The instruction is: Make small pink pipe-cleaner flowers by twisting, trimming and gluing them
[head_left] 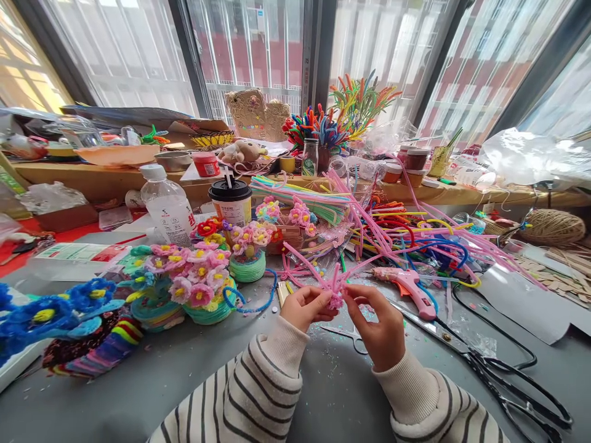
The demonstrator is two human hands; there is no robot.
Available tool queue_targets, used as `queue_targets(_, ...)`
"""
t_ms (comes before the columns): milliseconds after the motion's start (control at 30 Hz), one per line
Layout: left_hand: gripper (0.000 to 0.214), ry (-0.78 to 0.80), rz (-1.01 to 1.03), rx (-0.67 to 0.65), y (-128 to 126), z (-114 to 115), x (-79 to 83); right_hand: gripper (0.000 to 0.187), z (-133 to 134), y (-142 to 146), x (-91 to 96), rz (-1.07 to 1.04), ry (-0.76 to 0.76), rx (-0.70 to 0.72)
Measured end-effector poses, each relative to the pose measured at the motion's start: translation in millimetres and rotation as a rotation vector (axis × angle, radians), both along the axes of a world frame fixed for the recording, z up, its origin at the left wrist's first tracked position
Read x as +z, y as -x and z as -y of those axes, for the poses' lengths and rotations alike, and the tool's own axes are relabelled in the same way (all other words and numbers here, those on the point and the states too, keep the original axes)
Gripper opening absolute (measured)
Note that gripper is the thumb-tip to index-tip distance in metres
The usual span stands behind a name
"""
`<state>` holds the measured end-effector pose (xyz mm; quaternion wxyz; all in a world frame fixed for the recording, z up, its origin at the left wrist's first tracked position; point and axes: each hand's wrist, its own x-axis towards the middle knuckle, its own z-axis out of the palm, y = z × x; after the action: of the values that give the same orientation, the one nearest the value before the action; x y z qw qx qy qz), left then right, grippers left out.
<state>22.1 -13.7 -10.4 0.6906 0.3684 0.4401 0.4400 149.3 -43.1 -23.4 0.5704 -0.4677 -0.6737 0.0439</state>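
Observation:
My left hand [305, 306] and my right hand [376, 325] meet over the grey table [194, 369], both pinched on a small pink pipe-cleaner flower [335, 301]. Long pink pipe-cleaner stems [318, 266] fan up and away from the flower between my fingertips. Both sleeves are cream with dark stripes. A pink glue gun [409, 284] lies just right of my right hand. Small scissors [349, 336] rest on the table under my hands.
Finished pipe-cleaner flower baskets [203, 286] and blue flowers [55, 311] stand at the left. A water bottle [166, 206] and a lidded cup [231, 200] stand behind them. Loose pipe cleaners [406, 231] pile up at the right. Large black scissors [503, 381] and a twine ball [551, 227] lie at the right.

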Motion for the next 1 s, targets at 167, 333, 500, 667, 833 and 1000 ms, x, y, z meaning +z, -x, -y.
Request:
queue_targets(167, 0.035, -0.025, 0.014, 0.018, -0.6, 0.9, 0.2, 0.014, -1.0, -0.8, 0.6, 0.019, 0.036, 0.008)
queue_targets(333, 0.033, -0.046, 0.014, 0.029, -0.5, 1.4, 0.1, 0.013, -1.1, -1.3, 3.4, 0.054, 0.064, 0.011)
queue_targets(500, 0.031, -0.084, 0.020, 0.052, -0.6, 0.8, -1.8, 0.015, -0.6, -1.0, 3.4, 0.065, 0.092, 0.045)
queue_targets(667, 0.029, -0.097, 0.007, 0.054, -1.1, 1.1, -1.7, 0.013, -1.0, -1.3, 3.0, 0.056, 0.098, 0.061)
queue_targets(833, 0.029, -0.097, -0.004, 0.051, -1.2, 1.4, -1.8, 0.013, -1.6, -2.0, 4.1, 0.095, 0.079, 0.075)
queue_targets(1000, 0.028, -0.093, -0.010, 0.056, -1.0, 1.5, -1.8, 0.013, -2.4, -2.9, 1.3, 0.131, 0.037, 0.084)
